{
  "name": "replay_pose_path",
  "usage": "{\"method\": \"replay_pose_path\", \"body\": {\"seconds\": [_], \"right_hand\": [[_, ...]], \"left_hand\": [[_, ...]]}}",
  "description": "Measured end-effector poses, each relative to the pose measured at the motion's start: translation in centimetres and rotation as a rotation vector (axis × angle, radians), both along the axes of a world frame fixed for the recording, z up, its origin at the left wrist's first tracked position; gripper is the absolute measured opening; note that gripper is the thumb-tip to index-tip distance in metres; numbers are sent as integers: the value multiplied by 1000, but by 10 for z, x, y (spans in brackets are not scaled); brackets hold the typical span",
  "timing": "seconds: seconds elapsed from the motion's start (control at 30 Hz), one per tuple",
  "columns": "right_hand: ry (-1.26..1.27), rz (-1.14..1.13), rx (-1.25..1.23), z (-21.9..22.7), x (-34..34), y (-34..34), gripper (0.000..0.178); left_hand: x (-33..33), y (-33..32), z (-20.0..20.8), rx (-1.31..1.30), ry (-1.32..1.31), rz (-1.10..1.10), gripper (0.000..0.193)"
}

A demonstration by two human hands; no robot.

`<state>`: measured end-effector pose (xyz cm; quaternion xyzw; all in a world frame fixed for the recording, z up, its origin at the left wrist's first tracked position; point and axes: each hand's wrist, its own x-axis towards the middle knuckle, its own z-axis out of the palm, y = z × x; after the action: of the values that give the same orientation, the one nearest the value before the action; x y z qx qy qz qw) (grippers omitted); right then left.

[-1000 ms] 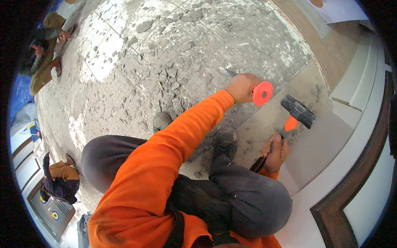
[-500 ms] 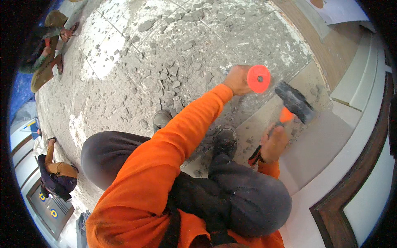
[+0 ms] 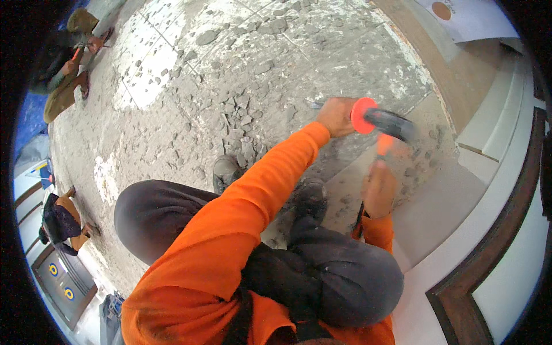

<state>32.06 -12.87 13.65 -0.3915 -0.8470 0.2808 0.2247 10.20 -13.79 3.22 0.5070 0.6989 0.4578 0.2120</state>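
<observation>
My left hand (image 3: 338, 117) is wrapped round a chisel whose round orange-red hand guard (image 3: 361, 117) faces up toward me. Most of the chisel's shaft is hidden by that hand. My right hand (image 3: 379, 187) grips a hammer by its orange and black handle. The dark hammer head (image 3: 391, 125), blurred by motion, is at the guard's middle, where the chisel's struck end lies; contact cannot be made out for certain. Beneath both hands is a rough grey floor (image 3: 310, 75) strewn with broken chips (image 3: 238, 109), heaped most thickly left of my left hand.
A smooth tile strip (image 3: 422, 213) runs on my right beside a white wall with dark wood trim (image 3: 460, 299). One person (image 3: 69, 69) crouches at far left, another (image 3: 63, 221) at lower left. A white sheet (image 3: 468, 20) lies at upper right.
The hammer head has swung left onto the chisel's guard end, and my right hand has risen slightly with it. My left hand has shifted a little right and down, still gripping the chisel.
</observation>
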Motion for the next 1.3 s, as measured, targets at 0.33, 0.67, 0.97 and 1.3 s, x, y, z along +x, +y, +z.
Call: {"method": "replay_pose_path", "body": {"seconds": [0.33,0.67,0.97,1.3], "right_hand": [[171,-285,-407,-9,27,-2,46],[528,-340,-984,87,-17,16,49],[109,-143,-1161,38,-14,18,44],[525,-276,-843,41,-19,27,51]], "left_hand": [[-3,6,6,20,-16,99,37],[-7,4,-3,-66,48,113,32],[-5,5,1,-10,-16,115,29],[-9,16,-9,-9,75,181,32]]}}
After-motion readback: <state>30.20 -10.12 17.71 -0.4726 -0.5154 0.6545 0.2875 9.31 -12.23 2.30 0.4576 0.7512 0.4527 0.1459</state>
